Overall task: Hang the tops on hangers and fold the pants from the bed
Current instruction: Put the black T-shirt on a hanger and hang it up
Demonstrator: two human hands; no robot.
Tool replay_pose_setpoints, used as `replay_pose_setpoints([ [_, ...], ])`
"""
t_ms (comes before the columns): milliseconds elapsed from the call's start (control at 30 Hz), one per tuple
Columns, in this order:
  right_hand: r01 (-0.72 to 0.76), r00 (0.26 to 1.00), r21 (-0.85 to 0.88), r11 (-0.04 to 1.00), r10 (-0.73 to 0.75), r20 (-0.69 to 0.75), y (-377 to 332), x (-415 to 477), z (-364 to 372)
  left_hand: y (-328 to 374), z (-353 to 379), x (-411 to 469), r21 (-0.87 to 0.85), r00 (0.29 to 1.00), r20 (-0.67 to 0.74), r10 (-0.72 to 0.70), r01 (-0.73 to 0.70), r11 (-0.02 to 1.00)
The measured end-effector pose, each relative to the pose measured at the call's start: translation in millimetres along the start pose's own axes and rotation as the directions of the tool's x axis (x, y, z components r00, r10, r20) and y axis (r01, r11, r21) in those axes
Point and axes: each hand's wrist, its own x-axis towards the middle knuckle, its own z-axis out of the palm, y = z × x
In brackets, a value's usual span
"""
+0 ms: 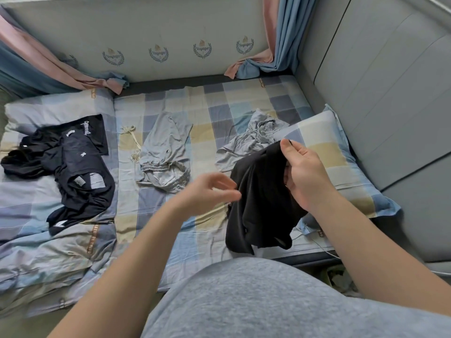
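right hand (302, 176) pinching black garment (261, 198) by top edge — limp, light, floppy; left hand (210, 193) loose, empty — grab opposite edge probably

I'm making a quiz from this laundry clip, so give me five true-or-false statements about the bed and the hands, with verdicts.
1. The right hand grips a black garment that hangs from it. True.
2. The left hand holds a hanger. False: it holds nothing, its fingers loose beside the black garment.
3. A pile of black clothes lies on the left of the bed. True.
4. The grey pants mid-bed are neatly folded. False: they lie crumpled.
5. The checked pillow lies on the left. False: it is on the right, by the padded wall.
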Motion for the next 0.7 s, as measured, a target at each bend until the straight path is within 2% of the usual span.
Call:
replay_pose_setpoints([
  [33, 0.001, 1.0, 0.042, 0.999, -0.001, 0.022, -3.4, -1.2, 2.2, -1.2, 12.3, 1.5, 0.0, 0.998, 0.055, -0.002, 0.002, 1.0],
  [100, 0.015, 0.998, 0.104, 0.995, -0.021, 0.063, -10.5, -2.6, 6.8, -6.0, 35.2, 6.3, -0.068, 0.998, 0.052, 0.029, -0.025, 0.997],
  [200, 0.067, 0.997, 0.158, 0.985, -0.074, 0.038, -22.0, -2.3, 10.1, -14.4, 49.8, 11.2, -0.01, 0.981, -0.165, 0.1, -0.103, 0.995],
  [300, 0.076, 0.995, 0.158, 0.984, -0.065, -0.072, -27.1, 1.3, 6.2, -20.7, 34.9, 13.3, 0.007, 0.924, -0.366, 0.106, -0.112, 0.994],
  [367, 0.05, 0.987, 0.11, 0.993, -0.033, -0.155, -23.1, 3.7, -0.4, -18.4, 18.4, 11.3, -0.058, 0.904, -0.42, 0.082, -0.117, 0.991],
  [467, -0.024, 0.987, 0.028, 0.999, 0.028, -0.157, -11.6, 3.0, -6.7, -2.3, -5.1, 2.3, -0.3, 0.89, -0.455, -0.004, -0.149, 0.942],
  [567, -0.122, 0.992, -0.118, 0.986, 0.118, -0.038, 4.1, -3.5, -4.6, 9.8, -17.3, -3.7, -0.452, 0.883, -0.459, -0.1, -0.135, 0.882],
  [633, -0.133, 0.978, -0.236, 0.963, 0.166, 0.126, 18.6, -12.4, 2.1, 18.3, -16.1, -7.7, -0.518, 0.885, -0.439, -0.155, -0.108, 0.849],
  [700, -0.091, 0.931, -0.396, 0.914, 0.22, 0.293, 38.4, -21.2, 10.6, 25.4, -11.2, -11.9, -0.575, 0.893, -0.415, -0.173, -0.11, 0.811],
])
